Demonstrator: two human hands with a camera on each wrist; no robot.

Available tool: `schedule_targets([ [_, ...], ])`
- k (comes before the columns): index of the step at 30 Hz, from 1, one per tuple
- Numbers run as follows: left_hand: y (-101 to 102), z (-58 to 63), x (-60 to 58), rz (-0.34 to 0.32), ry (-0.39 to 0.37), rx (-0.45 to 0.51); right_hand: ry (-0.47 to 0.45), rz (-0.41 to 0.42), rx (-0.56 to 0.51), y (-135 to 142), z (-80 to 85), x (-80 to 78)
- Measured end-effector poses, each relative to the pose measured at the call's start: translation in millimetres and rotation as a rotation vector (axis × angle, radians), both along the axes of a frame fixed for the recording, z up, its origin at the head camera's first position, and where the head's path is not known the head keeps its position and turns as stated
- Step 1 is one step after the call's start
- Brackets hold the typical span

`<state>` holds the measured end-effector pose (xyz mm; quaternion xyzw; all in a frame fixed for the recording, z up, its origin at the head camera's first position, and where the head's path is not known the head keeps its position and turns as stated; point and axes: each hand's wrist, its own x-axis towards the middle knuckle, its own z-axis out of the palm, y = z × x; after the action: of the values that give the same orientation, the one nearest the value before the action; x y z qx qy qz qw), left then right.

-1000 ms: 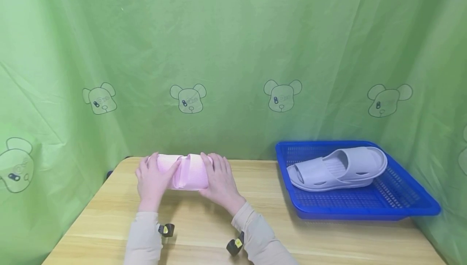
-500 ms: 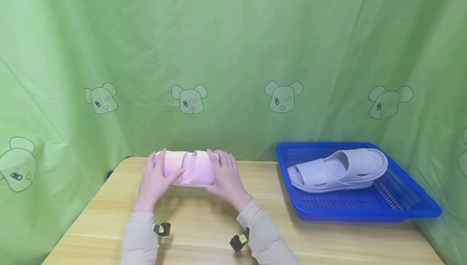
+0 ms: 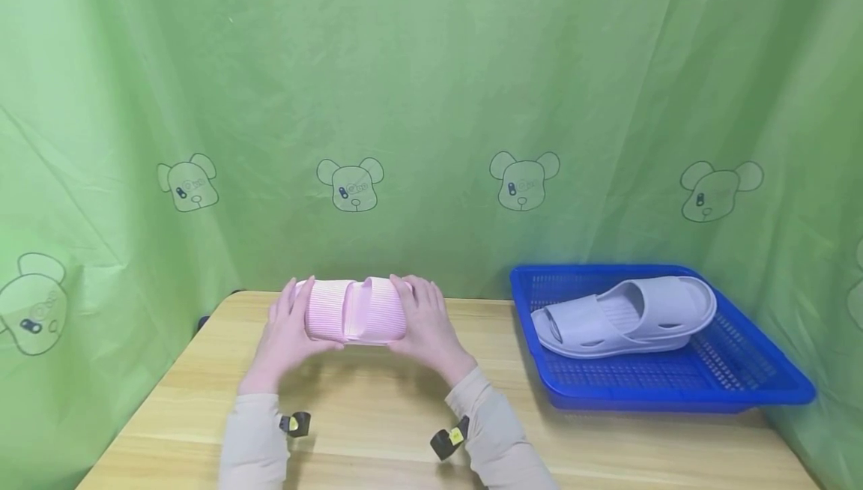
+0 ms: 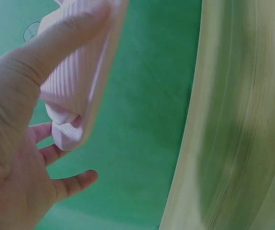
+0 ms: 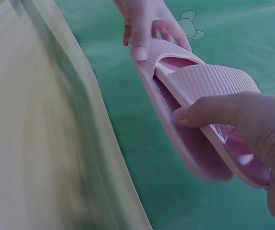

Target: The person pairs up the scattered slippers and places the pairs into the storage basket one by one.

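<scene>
A pair of pink slippers [image 3: 326, 312] with ribbed straps is held up above the far left part of the table, one fitted against the other. At their left end my left hand [image 3: 286, 329] grips them, its thumb [image 4: 63, 43] lying along a ribbed strap. My right hand [image 3: 430, 329] holds the other end, and in the right wrist view its thumb [image 5: 209, 112] presses on the slippers' edge. Both slippers' soles [image 5: 200, 160] show there, overlapping. My fingers behind the slippers are partly hidden.
To the right, a blue plastic basket [image 3: 674, 398] holds grey slippers [image 3: 580, 323] lying together. The wooden table [image 3: 377, 430] ends at a green curtain [image 3: 431, 243] printed with bear heads. Black wrist cameras [image 3: 294, 424] are strapped to the forearms.
Both hands have moved a little to the right and slightly up with the pink slippers. My left thumb has slid from the gap between the straps down to the lower edge.
</scene>
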<state>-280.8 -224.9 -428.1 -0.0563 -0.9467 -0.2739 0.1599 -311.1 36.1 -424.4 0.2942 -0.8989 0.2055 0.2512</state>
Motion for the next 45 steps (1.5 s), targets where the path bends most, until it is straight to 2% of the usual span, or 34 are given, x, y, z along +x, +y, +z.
schedule_targets([
  [11,6.3,-5.0,-2.4,0.010,0.046,-0.076,-0.019,0.020,0.001,7.6,2.6,-1.2],
  [21,7.2,-5.4,-1.1,0.001,0.091,-0.080,-0.016,0.040,0.015,8.4,2.5,-2.8],
  [45,11.4,-2.9,-1.0,-0.031,0.168,-0.134,-0.023,0.022,0.033,10.0,8.6,0.4],
])
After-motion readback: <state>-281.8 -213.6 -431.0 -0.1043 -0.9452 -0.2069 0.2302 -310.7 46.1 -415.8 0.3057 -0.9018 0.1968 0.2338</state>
